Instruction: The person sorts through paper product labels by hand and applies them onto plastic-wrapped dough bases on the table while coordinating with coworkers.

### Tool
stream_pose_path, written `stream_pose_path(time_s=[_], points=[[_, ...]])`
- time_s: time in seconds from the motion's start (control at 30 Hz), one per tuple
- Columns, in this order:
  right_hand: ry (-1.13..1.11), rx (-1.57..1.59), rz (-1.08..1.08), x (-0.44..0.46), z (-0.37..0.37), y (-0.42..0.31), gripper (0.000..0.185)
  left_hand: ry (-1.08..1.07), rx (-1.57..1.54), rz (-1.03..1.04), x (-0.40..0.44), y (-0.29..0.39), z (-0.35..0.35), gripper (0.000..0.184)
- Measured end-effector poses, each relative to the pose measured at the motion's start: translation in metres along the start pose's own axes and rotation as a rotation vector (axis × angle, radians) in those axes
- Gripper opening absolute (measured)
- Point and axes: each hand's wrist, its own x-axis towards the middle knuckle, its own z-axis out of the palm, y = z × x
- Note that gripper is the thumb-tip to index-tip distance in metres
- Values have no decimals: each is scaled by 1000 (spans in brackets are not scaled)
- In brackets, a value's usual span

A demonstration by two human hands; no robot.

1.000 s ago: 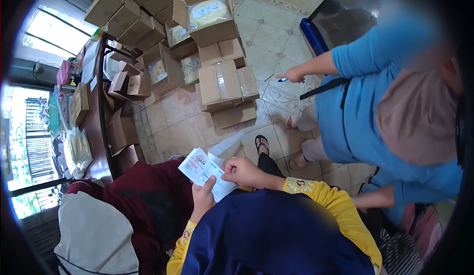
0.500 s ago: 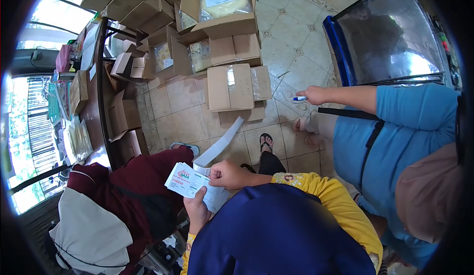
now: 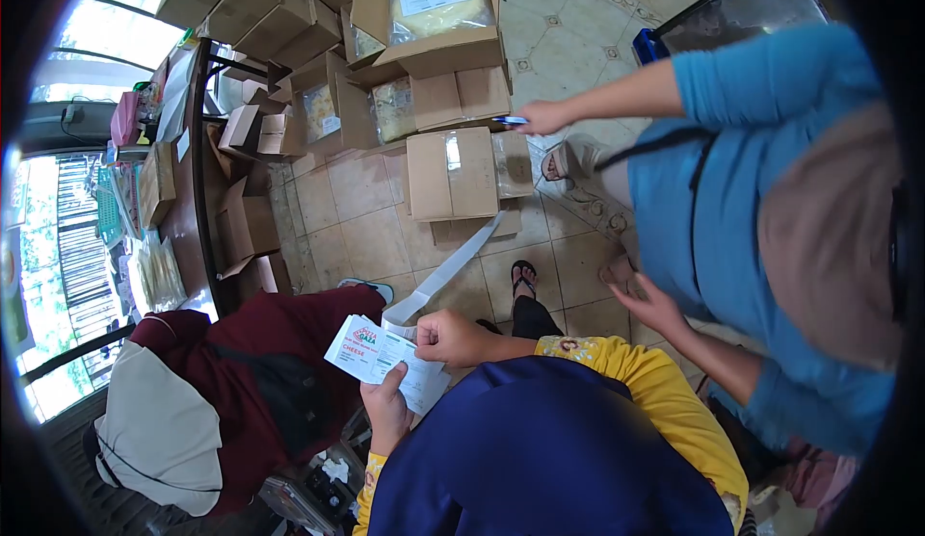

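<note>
My left hand (image 3: 387, 409) grips a stack of printed white labels (image 3: 370, 353), thumb on top. The top one carries a red logo and the word "CHEESE". My right hand (image 3: 457, 338) is closed with its fingertips pinched at the upper right edge of the stack; what sits between them is hidden. A long pale paper strip (image 3: 443, 274) rises from beside the stack and stretches away toward the cartons on the floor.
A closed carton (image 3: 451, 175) stands on the tiled floor ahead, with an open carton of bagged food (image 3: 438, 4) behind. A co-worker in blue (image 3: 713, 180) is at right, holding a pen (image 3: 511, 120). Another in maroon (image 3: 260, 372) sits left, near a table (image 3: 193, 199).
The co-worker in blue has leaned forward, moving the pen up and left to the cartons; their other hand has appeared. The paper strip's far end has swung right. My hands have barely shifted.
</note>
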Motion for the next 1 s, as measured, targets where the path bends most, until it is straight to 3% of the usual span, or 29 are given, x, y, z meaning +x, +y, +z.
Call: stream_pose_path(time_s=[1.0], points=[[-83, 12, 33, 8, 19, 2, 16, 41, 10, 9, -12, -6, -18, 34]])
